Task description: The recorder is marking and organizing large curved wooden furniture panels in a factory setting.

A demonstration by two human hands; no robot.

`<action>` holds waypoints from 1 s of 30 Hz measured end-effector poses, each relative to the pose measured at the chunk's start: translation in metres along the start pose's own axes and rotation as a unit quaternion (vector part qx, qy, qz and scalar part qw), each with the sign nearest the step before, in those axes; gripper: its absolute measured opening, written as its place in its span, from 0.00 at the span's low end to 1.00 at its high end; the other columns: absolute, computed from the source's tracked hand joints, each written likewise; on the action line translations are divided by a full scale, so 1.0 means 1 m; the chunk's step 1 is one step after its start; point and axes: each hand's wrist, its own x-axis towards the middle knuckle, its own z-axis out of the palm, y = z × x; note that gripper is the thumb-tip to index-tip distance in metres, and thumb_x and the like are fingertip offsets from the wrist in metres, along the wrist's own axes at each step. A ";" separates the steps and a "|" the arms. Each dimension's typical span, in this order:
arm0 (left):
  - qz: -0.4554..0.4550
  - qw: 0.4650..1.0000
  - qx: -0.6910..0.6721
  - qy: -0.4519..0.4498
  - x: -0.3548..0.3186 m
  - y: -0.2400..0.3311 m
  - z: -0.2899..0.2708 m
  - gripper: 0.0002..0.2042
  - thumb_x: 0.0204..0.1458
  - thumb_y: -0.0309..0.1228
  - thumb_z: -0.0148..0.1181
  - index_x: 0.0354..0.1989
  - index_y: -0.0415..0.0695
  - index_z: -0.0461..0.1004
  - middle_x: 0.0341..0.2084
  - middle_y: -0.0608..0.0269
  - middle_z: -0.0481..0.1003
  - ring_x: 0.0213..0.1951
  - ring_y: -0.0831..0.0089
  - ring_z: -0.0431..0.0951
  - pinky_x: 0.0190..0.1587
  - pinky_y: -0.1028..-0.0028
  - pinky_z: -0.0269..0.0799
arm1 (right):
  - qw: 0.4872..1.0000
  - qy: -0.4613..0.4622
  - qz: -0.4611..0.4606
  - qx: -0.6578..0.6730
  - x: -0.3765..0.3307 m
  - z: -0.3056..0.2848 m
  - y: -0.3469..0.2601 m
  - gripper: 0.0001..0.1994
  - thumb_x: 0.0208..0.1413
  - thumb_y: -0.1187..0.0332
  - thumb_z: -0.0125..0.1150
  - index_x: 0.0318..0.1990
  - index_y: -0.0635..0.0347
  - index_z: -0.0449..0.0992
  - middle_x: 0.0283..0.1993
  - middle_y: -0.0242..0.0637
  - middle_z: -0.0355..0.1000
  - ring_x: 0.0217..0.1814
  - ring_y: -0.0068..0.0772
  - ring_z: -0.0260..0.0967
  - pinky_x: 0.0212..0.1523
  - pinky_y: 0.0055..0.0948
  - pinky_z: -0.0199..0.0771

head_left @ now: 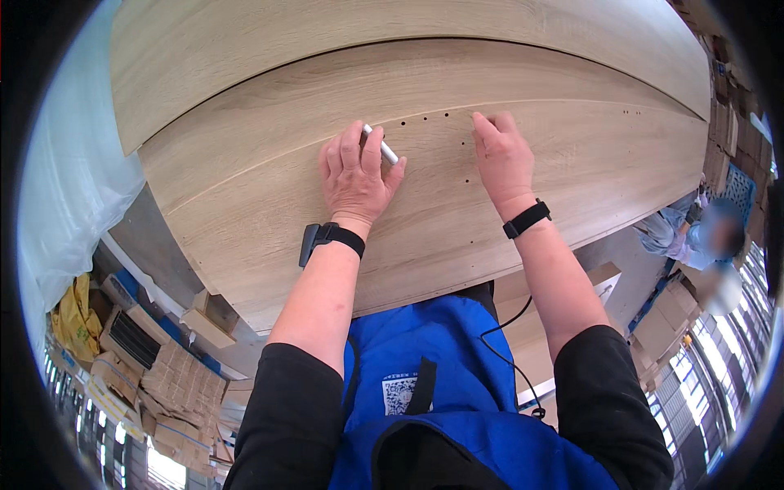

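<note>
A large wood-grain panel (327, 237) lies flat before me, with several small dark holes drilled in it. My left hand (353, 173) is closed around a short white cylindrical stick (390, 153), its fingers near the row of holes; what kind of stick it is I cannot make out. To the right of that row, my right hand (504, 155) rests close to the panel with its thumb and forefinger pinched together. Whatever may be between those fingertips is too small or hidden to name.
Beyond the panel lies another wood-grain board (392, 20). Translucent plastic sheeting (73, 163) hangs at the left. Cardboard pieces (184, 380) and a yellow bag (73, 322) are at lower left. Another person (682, 233) is at the far right, near a blue crate (739, 192).
</note>
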 end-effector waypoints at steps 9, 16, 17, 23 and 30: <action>-0.012 1.000 -0.015 0.007 -0.002 -0.001 0.004 0.27 0.47 0.47 0.63 0.55 0.55 0.65 0.56 0.59 0.60 0.55 0.57 0.62 0.57 0.55 0.57 | 0.989 0.006 -0.143 0.041 0.038 -0.013 0.025 0.07 0.56 0.62 0.59 0.40 0.49 0.78 0.36 0.34 0.72 0.38 0.41 0.69 0.41 0.38 0.70; -0.015 1.000 -0.015 0.016 -0.005 -0.001 0.007 0.28 0.46 0.44 0.64 0.55 0.53 0.66 0.56 0.58 0.61 0.52 0.54 0.63 0.56 0.55 0.59 | 0.964 -0.051 -0.259 0.015 0.088 -0.001 0.042 0.12 0.59 0.56 0.56 0.32 0.52 0.79 0.33 0.33 0.72 0.39 0.41 0.68 0.42 0.39 0.69; -0.018 1.000 -0.011 0.015 -0.005 -0.001 0.006 0.28 0.46 0.44 0.64 0.55 0.53 0.66 0.56 0.58 0.61 0.52 0.54 0.63 0.56 0.55 0.59 | 0.956 -0.075 -0.282 0.014 0.092 0.001 0.042 0.12 0.59 0.56 0.56 0.31 0.51 0.79 0.33 0.32 0.72 0.40 0.41 0.68 0.42 0.39 0.69; -0.018 1.000 0.004 0.013 -0.005 0.001 0.008 0.28 0.44 0.43 0.66 0.56 0.53 0.66 0.56 0.58 0.61 0.53 0.55 0.62 0.56 0.56 0.59 | 0.939 -0.128 -0.315 0.058 0.104 0.005 0.042 0.12 0.58 0.55 0.57 0.34 0.51 0.79 0.34 0.32 0.71 0.41 0.40 0.70 0.42 0.40 0.69; -0.008 1.000 0.023 0.017 -0.004 0.003 0.008 0.28 0.44 0.42 0.65 0.55 0.53 0.66 0.56 0.59 0.62 0.54 0.56 0.63 0.56 0.57 0.59 | 0.929 -0.118 -0.347 0.051 0.104 0.006 0.047 0.12 0.57 0.54 0.58 0.35 0.49 0.79 0.35 0.31 0.71 0.42 0.40 0.70 0.41 0.39 0.70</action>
